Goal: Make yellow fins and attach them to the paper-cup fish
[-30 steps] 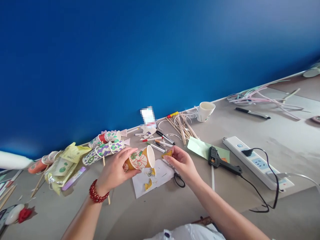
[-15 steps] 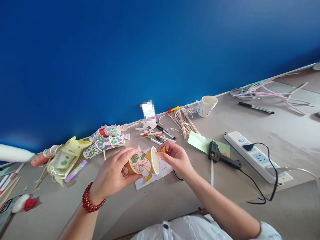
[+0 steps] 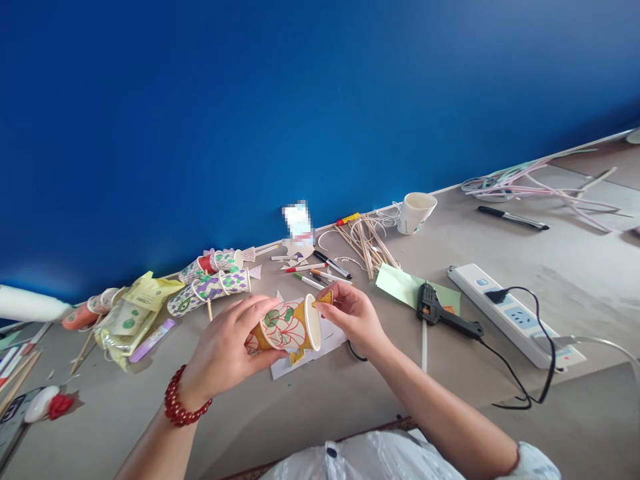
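Observation:
My left hand (image 3: 227, 347), with a red bead bracelet on the wrist, is wrapped round a painted paper cup (image 3: 290, 325) lying on its side, its mouth turned to the right. The cup is orange with green leaves and red lines. My right hand (image 3: 353, 317) pinches a small orange paper triangle (image 3: 324, 299) and holds it against the cup's upper rim. Under the cup lies a white sheet (image 3: 320, 343) with another orange cut-out on it.
A black glue gun (image 3: 443, 313) lies right of my hands, wired to a white power strip (image 3: 515, 313). Markers (image 3: 325, 267), thin sticks (image 3: 367, 243), a white cup (image 3: 415, 212) and painted cup fish (image 3: 210, 287) lie near the blue wall. Scissors (image 3: 356, 352) peek out under my right wrist.
My right hand lifted the orange triangle from the table to the cup's rim. The cup in my left hand shifted slightly right and nearer.

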The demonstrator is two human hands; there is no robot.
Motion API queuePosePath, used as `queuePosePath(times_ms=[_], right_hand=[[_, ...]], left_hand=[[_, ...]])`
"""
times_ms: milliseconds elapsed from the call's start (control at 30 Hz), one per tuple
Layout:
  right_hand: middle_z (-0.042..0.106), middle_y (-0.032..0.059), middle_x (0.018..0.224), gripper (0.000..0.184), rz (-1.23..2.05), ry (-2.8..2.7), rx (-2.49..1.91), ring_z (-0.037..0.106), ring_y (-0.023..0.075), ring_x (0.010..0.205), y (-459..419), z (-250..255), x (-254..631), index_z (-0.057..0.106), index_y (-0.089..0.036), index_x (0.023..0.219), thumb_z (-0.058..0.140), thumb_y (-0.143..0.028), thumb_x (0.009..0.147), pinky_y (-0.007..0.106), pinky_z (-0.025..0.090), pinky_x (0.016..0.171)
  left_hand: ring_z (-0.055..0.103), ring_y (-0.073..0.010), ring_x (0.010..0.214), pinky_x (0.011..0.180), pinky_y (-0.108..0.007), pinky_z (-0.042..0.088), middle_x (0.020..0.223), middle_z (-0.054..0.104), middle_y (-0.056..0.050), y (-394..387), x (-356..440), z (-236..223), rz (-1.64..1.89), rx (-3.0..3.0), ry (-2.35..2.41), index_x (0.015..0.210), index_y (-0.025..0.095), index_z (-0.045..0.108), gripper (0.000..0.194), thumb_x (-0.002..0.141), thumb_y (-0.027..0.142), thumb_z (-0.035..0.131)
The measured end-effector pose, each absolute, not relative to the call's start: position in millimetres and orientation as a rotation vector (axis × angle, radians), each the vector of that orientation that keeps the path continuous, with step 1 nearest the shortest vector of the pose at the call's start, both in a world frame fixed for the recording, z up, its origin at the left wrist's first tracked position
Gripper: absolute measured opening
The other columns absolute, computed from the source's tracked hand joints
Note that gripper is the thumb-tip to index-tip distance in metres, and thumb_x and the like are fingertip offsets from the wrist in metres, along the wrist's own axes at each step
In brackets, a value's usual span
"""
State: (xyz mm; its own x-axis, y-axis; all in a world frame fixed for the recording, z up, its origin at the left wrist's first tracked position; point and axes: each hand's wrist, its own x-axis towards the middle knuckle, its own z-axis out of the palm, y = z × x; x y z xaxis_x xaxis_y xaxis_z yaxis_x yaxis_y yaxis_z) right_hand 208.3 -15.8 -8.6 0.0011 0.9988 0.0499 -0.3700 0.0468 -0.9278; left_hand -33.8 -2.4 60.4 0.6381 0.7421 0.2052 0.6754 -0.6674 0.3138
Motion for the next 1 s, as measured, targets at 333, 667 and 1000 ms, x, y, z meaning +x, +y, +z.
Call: queuePosePath(times_ms=[333,667,1000], right_hand=[[0.063,0.0013,0.073,0.030,1.240,-0.995,-0.906,0.055,0.0159,0.066,-13.6,-18.7,206.6,0.054,-0.021,0.069,0.078,-0.037,0.079,0.029,0.044,0.061],[0.061,0.0007,0.072,0.023,1.061,-1.038,-0.913,0.052,0.0155,0.067,-12.9,-24.3,202.3,0.052,-0.021,0.067,0.072,-0.022,0.080,0.029,0.042,0.060],[0.060,0.0002,0.074,0.018,1.046,-1.037,-0.884,0.051,0.0148,0.067,-15.8,-20.2,203.0,0.053,-0.021,0.073,0.070,-0.020,0.080,0.028,0.043,0.062]], left_hand=[[0.060,-0.0284,0.127,0.102,-0.040,0.053,0.140,0.061,-0.009,-4.7,-31.3,62.7,0.421,2.726,1.182,0.139,0.028,0.047,0.064,0.085,0.053,0.070],[0.062,-0.0285,0.124,0.099,-0.040,0.055,0.137,0.062,-0.009,-6.7,-28.3,62.3,0.428,2.717,1.200,0.138,0.027,0.050,0.063,0.084,0.053,0.071],[0.061,-0.0282,0.124,0.098,-0.039,0.055,0.138,0.062,-0.009,-7.6,-26.4,63.4,0.436,2.716,1.186,0.138,0.027,0.050,0.064,0.084,0.053,0.071]])
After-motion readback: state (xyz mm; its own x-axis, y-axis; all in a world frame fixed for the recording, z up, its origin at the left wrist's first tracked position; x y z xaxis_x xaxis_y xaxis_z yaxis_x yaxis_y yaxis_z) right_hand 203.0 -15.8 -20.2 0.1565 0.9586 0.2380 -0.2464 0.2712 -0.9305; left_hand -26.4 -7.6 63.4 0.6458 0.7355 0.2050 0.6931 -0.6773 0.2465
